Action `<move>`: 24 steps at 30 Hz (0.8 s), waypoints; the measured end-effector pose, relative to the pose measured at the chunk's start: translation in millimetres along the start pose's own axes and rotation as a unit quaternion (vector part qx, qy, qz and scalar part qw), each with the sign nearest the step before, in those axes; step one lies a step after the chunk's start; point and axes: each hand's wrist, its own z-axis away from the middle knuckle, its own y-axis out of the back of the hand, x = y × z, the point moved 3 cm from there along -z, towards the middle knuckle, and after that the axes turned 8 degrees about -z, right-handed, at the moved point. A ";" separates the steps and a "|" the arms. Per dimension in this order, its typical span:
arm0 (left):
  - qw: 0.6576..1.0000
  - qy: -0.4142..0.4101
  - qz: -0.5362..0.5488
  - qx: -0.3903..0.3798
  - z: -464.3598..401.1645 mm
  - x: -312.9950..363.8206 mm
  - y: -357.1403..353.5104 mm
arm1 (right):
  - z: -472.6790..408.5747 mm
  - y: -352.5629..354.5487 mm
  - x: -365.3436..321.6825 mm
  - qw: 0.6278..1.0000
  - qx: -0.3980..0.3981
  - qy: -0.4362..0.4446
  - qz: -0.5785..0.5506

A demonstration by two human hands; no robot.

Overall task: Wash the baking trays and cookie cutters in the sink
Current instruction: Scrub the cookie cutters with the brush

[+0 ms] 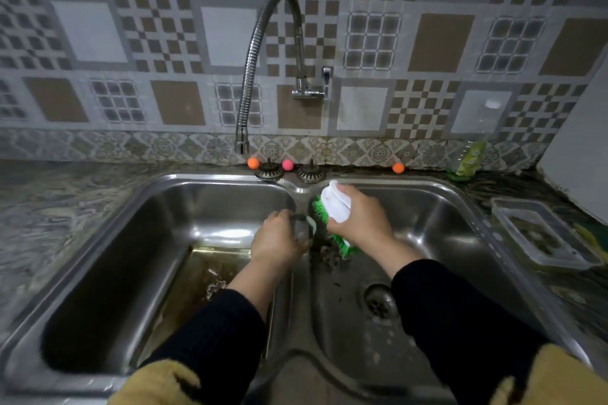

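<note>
My left hand point(278, 240) grips a small metal cookie cutter point(304, 228) over the divider of the double steel sink point(158, 194). My right hand point(357, 217) holds a scrub brush point(332, 204) with a white handle and green bristles, its bristles right beside the cutter. A baking tray point(197, 276) lies in dirty water at the bottom of the left basin, with a flower-shaped cutter point(215, 288) on it. More small dark cutters point(329, 256) lie in the right basin under the brush.
A flexible faucet point(250, 76) hangs over the left basin with no water running. Two drain strainers point(289, 171) and small coloured balls sit on the back ledge. A soap bottle point(467, 161) and a clear plastic container point(539, 233) stand on the right counter. The right drain point(378, 301) is uncovered.
</note>
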 end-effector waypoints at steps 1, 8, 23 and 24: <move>1.000 0.027 0.007 0.001 1.2 -16.9 -1.5 | 0.2 -3.1 0.7 1.000 0.003 -0.002 0.001; 0.983 0.158 -0.005 -0.093 32.7 -124.9 -15.2 | 5.0 -12.6 21.2 0.999 0.019 -0.035 0.012; 0.976 0.140 -0.112 -0.122 40.5 -138.5 -15.0 | 13.8 -3.7 49.6 0.997 0.010 -0.067 0.029; 0.980 0.135 -0.103 -0.107 35.0 -129.9 -11.5 | 14.5 -0.2 52.9 0.997 0.008 -0.072 0.029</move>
